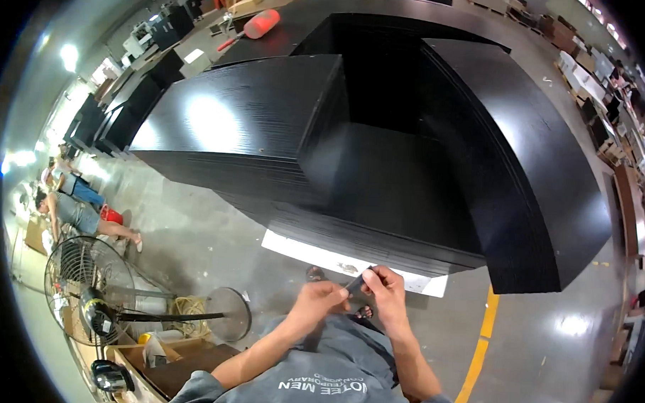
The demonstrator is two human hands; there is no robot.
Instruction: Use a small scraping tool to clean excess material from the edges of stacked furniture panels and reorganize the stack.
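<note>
Close in front of my body, both hands hold a short, dark, stick-like piece (354, 286) whose kind I cannot make out. The fingers of my left hand (320, 301) pinch its lower left end. At its upper right end, my right hand (385, 287) grips with thumb and fingers. Just beyond them stand stacks of black panels: a shorter left stack (247, 113), a lower middle stack (401, 183) and a tall right stack (530, 152). A white board (299, 252) shows beneath the middle stack. Neither hand touches the panels.
A red roller with a handle (261, 23) lies on the black panels at the back left. At the lower left stands a pedestal fan (89, 286) near an open box (178, 363). Two people (80, 214) are farther left. A yellow floor line (482, 349) runs at the right.
</note>
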